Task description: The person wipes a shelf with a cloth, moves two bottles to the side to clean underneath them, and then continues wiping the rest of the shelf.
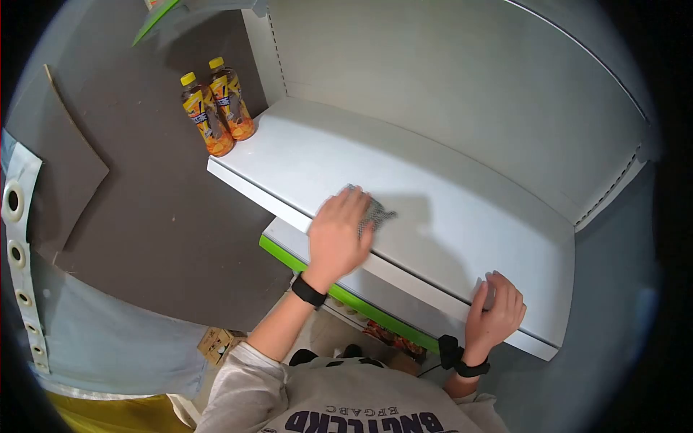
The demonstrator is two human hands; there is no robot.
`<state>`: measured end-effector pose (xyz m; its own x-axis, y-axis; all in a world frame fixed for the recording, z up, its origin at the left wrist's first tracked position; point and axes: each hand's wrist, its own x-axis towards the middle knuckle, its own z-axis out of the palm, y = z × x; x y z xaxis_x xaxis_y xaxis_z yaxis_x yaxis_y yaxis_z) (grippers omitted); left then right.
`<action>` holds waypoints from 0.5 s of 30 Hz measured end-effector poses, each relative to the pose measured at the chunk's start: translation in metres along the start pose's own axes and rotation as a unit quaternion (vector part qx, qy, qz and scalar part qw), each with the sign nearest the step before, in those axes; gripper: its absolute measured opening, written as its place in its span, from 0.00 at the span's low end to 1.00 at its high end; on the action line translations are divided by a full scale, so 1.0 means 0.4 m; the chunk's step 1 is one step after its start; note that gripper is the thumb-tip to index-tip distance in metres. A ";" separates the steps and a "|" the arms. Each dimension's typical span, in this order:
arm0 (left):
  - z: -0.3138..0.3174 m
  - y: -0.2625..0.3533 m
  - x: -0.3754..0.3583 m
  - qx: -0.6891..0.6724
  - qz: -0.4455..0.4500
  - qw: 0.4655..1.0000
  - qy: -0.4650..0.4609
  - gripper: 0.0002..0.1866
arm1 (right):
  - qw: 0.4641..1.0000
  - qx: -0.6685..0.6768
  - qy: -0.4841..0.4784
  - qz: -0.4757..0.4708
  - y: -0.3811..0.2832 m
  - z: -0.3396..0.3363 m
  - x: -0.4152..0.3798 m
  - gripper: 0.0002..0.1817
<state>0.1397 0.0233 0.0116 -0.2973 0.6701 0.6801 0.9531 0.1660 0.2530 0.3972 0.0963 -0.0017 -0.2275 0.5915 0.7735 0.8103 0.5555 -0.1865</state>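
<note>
My left hand (338,234) lies palm down on the white shelf (433,195), near its front edge. Under its fingers is a grey patterned cloth (375,215), pressed to the surface, with a corner sticking out to the right. A black band circles the left wrist. Further right, my right hand (497,310) rests at the shelf's front edge, thumb apart from slightly curled fingers, with nothing visible in it. On that wrist is a black strap with a small dark device.
Two yellow-capped drink bottles (215,108) stand at the shelf's left end. A lower shelf with a green front strip (281,252) juts out below. Left are a dark panel (159,209), a curtain with eyelets (16,252) and a small cardboard box (219,345).
</note>
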 end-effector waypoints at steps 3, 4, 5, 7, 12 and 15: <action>0.019 0.073 -0.012 -0.050 0.019 0.999 -0.009 0.22 | 1.000 -0.001 -0.004 0.003 0.000 0.001 0.001 0.06; 0.027 0.101 -0.018 -0.050 0.019 0.999 -0.008 0.22 | 1.000 -0.003 -0.002 0.003 0.001 0.002 0.000 0.06; 0.036 0.129 -0.024 -0.053 0.024 0.998 -0.012 0.22 | 1.000 -0.005 0.000 0.003 0.001 0.002 -0.001 0.06; 0.051 0.181 -0.038 -0.056 0.031 0.998 -0.017 0.23 | 1.000 -0.004 0.000 0.007 -0.002 -0.001 0.000 0.06; 0.065 0.224 -0.056 -0.095 0.047 0.994 -0.005 0.23 | 1.000 0.001 -0.005 0.017 -0.002 0.001 -0.001 0.05; 0.055 0.194 -0.051 -0.113 0.051 0.992 -0.007 0.22 | 1.000 0.001 -0.007 0.012 0.005 0.000 -0.003 0.06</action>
<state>0.2211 0.0385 0.0021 -0.1969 0.6855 0.7010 0.9409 -0.0688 0.3316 0.3991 0.0966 -0.0031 -0.2157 0.6118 0.7610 0.8144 0.5427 -0.2055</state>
